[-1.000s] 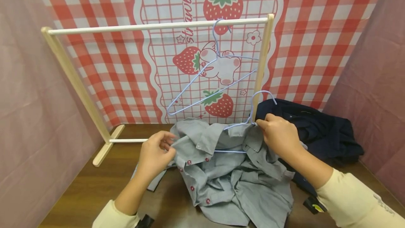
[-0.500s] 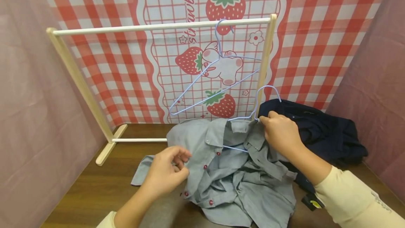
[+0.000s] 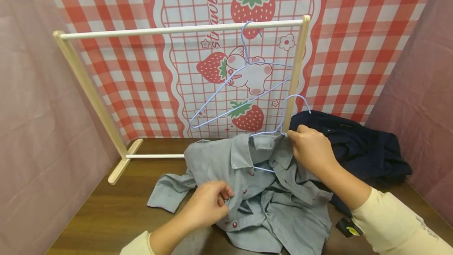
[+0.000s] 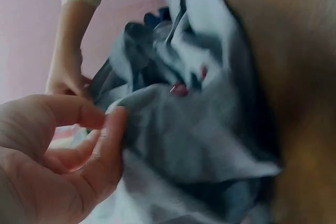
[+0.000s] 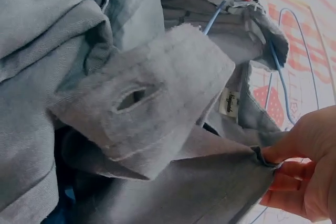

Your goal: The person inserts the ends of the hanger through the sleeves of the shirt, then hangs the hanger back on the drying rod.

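A grey shirt (image 3: 209, 158) with dark red buttons (image 3: 234, 224) lies rumpled on the table, collar toward the rack. A pale purple wire hanger (image 3: 298, 96) sits inside its neck, hook sticking up above the collar. My right hand (image 3: 313, 148) pinches the shirt near the collar, beside the hanger's neck; the right wrist view shows thumb and fingers gripping the cloth. My left hand (image 3: 209, 204) is at the buttoned front. In the left wrist view, thumb and fingertips of that hand (image 4: 63, 166) pinch the edge of the grey cloth.
Behind the shirt stands a wooden rack with a white top rail (image 3: 159, 31). Another wire hanger (image 3: 217, 91) hangs bare from the rail. Dark navy clothing (image 3: 368, 148) is heaped on the right. A strawberry-print checked cloth (image 3: 116, 85) covers the back.
My left hand has moved from the shirt's shoulder down and right to the front edge. The shirt's left-side front has spread over the hanger, and its sleeve shows more. The right hand keeps its grip.
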`<state>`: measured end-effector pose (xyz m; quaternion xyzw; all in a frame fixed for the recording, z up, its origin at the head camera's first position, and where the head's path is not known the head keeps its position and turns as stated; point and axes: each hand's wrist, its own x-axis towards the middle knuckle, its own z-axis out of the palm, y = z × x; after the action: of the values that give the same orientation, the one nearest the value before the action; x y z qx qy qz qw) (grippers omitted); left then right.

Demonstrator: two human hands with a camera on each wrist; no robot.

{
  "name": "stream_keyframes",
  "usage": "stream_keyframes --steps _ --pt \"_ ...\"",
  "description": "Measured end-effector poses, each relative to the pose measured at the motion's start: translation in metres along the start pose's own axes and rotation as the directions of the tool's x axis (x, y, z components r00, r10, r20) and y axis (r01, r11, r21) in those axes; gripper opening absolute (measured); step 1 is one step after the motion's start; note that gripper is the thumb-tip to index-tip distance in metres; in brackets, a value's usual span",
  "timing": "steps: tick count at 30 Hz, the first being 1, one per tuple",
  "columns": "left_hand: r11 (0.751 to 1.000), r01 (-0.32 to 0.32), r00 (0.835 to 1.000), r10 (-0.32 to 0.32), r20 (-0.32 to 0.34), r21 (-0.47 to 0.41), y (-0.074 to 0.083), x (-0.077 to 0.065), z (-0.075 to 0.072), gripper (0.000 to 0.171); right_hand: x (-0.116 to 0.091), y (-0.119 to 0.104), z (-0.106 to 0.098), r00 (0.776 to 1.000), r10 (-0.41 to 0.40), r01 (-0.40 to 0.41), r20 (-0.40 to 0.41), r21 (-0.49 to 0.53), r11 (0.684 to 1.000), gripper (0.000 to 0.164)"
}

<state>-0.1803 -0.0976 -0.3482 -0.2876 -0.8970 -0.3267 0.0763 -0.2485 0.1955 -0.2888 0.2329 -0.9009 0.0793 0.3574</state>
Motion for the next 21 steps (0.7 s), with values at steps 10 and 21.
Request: stream_keyframes --steps 10,21 --pt "0.982 -0.061 0.925 0.122 -0.359 0.177 0.003 0.042 -0.038 0.022 -0.001 -0.007 -0.002 0.998 -0.056 0.058 -0.042 0.052 0.997 0.024" --pt "0.879 -0.053 0.932 0.214 -0.292 0.473 0.01 0.079 -0.021 0.012 -0.002 -0.012 -0.004 0.994 -0.103 0.104 -0.026 0.049 0.993 0.018"
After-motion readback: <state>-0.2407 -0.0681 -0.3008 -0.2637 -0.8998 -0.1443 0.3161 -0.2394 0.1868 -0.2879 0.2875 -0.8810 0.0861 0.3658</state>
